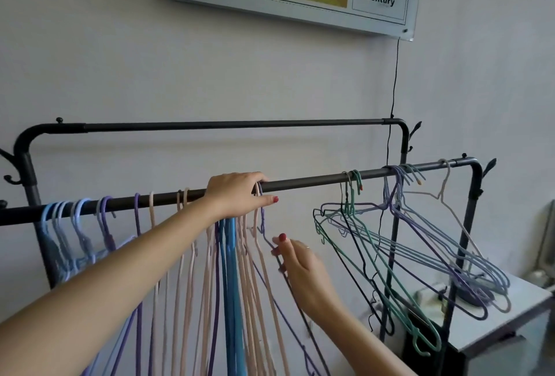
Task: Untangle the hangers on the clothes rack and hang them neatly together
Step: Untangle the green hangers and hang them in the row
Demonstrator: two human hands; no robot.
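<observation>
Purple hanger [262,219] hung on the front rail [315,182] just beside the left hand [237,195], whose fingers curled over that rail. Below, the right hand [295,267] pinched the hanger's sloping wire. Tangled hangers [405,243] hung farther right.

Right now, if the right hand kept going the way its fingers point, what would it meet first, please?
Probably the purple hanger just ahead of the right hand; its fingertips look already at that wire, though depth is unclear.
</observation>
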